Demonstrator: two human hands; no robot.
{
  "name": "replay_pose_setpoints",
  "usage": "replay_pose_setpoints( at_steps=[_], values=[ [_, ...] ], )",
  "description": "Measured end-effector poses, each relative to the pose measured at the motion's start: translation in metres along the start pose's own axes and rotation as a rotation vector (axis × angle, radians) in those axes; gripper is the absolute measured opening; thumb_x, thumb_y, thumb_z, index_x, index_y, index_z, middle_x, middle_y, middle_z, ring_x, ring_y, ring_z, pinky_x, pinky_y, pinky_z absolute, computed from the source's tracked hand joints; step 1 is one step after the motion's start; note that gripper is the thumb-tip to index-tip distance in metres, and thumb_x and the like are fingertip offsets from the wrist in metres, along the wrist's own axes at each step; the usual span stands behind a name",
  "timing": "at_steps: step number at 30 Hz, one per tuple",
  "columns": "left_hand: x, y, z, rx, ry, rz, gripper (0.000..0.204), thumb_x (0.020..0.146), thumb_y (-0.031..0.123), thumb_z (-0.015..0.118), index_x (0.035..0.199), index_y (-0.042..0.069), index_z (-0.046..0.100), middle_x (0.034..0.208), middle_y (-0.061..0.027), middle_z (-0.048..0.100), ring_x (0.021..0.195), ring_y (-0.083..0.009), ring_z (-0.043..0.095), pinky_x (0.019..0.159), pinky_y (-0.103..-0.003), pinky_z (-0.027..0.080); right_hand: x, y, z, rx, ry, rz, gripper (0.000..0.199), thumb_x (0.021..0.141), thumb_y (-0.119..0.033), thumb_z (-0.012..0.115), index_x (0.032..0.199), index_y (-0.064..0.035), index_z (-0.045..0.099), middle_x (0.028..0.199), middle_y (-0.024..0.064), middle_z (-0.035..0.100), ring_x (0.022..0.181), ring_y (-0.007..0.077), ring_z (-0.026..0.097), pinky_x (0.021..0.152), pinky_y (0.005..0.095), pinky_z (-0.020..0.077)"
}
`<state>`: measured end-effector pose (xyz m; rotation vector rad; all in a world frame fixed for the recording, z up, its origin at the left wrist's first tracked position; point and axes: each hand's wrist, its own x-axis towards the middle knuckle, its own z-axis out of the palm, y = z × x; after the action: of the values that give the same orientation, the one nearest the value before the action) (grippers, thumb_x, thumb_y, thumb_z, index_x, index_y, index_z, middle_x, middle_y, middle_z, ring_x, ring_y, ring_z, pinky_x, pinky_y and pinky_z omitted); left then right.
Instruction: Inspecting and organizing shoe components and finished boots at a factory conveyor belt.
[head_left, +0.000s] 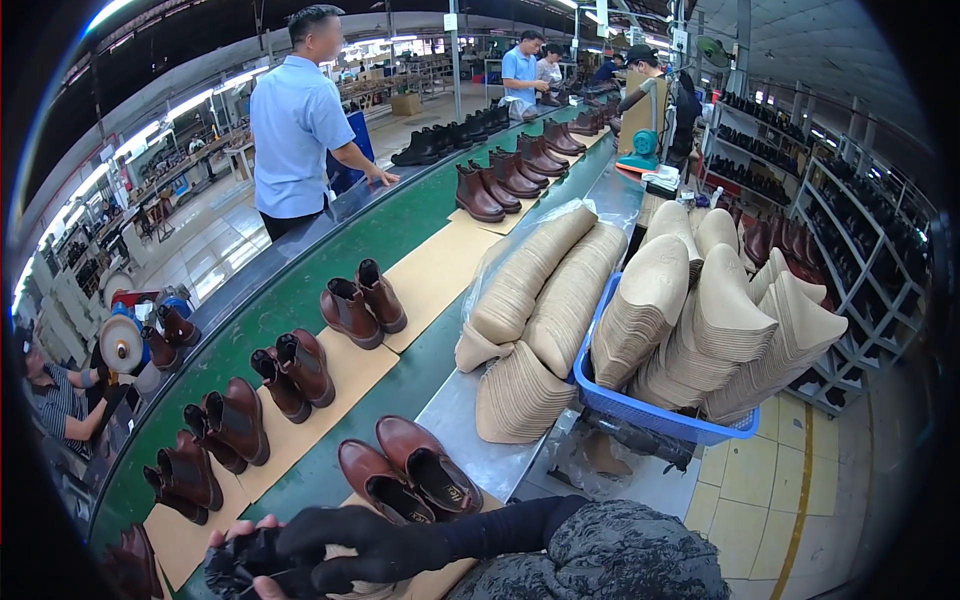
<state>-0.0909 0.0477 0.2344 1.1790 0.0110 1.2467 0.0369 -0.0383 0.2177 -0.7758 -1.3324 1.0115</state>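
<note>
Your right hand (345, 550), in a black glove, reaches across the lower edge of the view and closes its fingers over a crumpled black bundle (245, 565), probably cloth or another glove; its exact kind is unclear. Your left hand (225, 540) shows only bare fingertips curled on the bundle's far side, so both hands grip it, seemingly to steady it between them. The bundle is dark, wrinkled and soft-looking, held low over the near end of the surface. Just beyond stands a pair of brown ankle boots (410, 475) on a tan card sheet (440, 580), openings up. Further pairs ride the green conveyor belt (300, 300) on similar sheets. To your right, a blue basket (650, 415) holds stacked beige insoles (700, 320).
</note>
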Motion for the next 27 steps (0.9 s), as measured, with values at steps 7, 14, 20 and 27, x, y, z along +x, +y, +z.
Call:
replay_pose_setpoints(
  at_steps=[7,14,20,27],
  values=[
    [0.027,0.009,-0.02,-0.178,0.226,0.175,0.056,0.099,0.047,0.042,0.127,0.0,0.052,0.125,-0.0209,0.058,0.115,-0.0386,0.057,0.096,-0.048,0.049,-0.007,0.014,0.027,-0.386,0.333,-0.263,0.087,0.083,-0.027,0.076,0.148,-0.0023,0.024,0.148,0.0166,0.037,0.134,0.0256,0.041,0.11,0.0369,0.0317],
    [0.018,-0.006,-0.025,-0.517,0.062,0.134,0.072,0.094,0.061,0.044,0.127,-0.003,0.053,0.132,-0.025,0.053,0.12,-0.0395,0.054,0.104,-0.048,0.045,0.015,0.019,0.027,-0.529,0.026,-0.477,0.073,0.087,-0.037,0.071,0.144,-0.0035,0.04,0.142,0.0167,0.046,0.128,0.0355,0.045,0.107,0.0467,0.0346],
    [-0.002,-0.015,0.004,-0.028,0.107,0.218,0.076,0.088,0.048,0.063,0.141,0.006,0.028,0.138,-0.0209,0.039,0.128,-0.0297,0.042,0.109,-0.043,0.038,0.021,-0.003,0.032,-0.621,0.305,-0.614,0.063,0.084,-0.016,0.072,0.137,-0.0009,0.04,0.143,0.0128,0.04,0.135,0.0254,0.038,0.109,0.0339,0.0342],
    [-0.004,-0.009,0.023,0.093,0.089,0.06,0.083,0.079,0.047,0.074,0.137,0.004,0.032,0.141,-0.0189,0.038,0.125,-0.0288,0.046,0.106,-0.042,0.042,0.018,-0.023,-0.002,-0.338,0.077,-0.397,0.038,0.076,-0.014,0.077,0.113,-0.0092,0.07,0.141,0.0185,0.043,0.136,0.0371,0.035,0.105,0.0454,0.0394]
  ],
)
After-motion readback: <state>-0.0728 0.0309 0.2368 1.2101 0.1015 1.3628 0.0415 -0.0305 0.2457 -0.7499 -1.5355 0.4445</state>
